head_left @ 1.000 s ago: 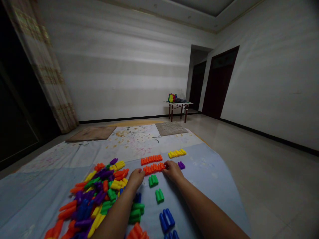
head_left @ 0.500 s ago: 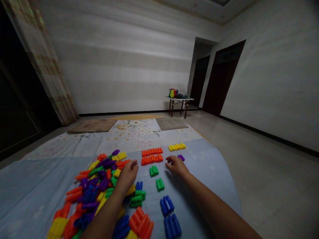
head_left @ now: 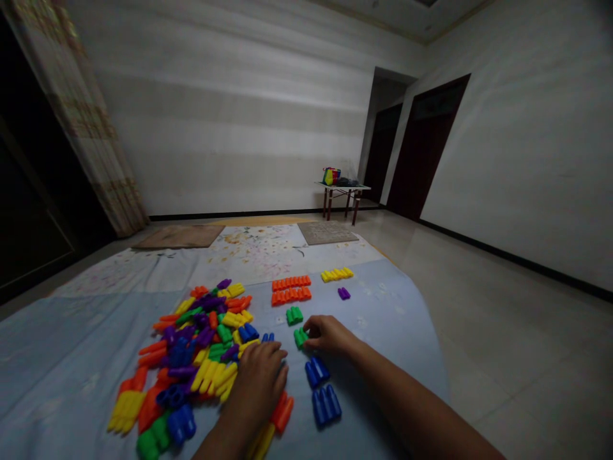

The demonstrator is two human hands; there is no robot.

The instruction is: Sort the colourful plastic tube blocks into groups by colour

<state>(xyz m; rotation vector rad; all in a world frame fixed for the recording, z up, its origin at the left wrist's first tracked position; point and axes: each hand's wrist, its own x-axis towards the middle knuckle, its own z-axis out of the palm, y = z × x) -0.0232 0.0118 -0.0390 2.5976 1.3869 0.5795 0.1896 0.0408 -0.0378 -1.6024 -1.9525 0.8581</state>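
Observation:
My right hand (head_left: 330,335) has its thumb and fingertips closed on a green toy block (head_left: 301,338) of joined rounded tubes, which lies on the blue cloth. Palm down, my left hand (head_left: 261,377) curls over the right edge of a mixed heap of blocks (head_left: 205,374). Whatever lies under its fingers is hidden. Another green block (head_left: 294,315) rests just beyond my right fingertips. Closer to me are two blue blocks (head_left: 327,406), one behind the other. An orange block (head_left: 283,412) shows partly beside my left wrist.
Two rows of orange blocks (head_left: 291,296), a yellow row (head_left: 337,274) and a purple block (head_left: 343,293) stand farther back. The flowered cloth (head_left: 258,255) carries two flat mats, including a grey one (head_left: 328,232). A small table (head_left: 342,186) with a colourful bag is near the doorway.
My right hand has come nearer to me and closed on the nearer green block. My left hand has moved back toward me and down, covering green blocks seen before at the heap's edge.

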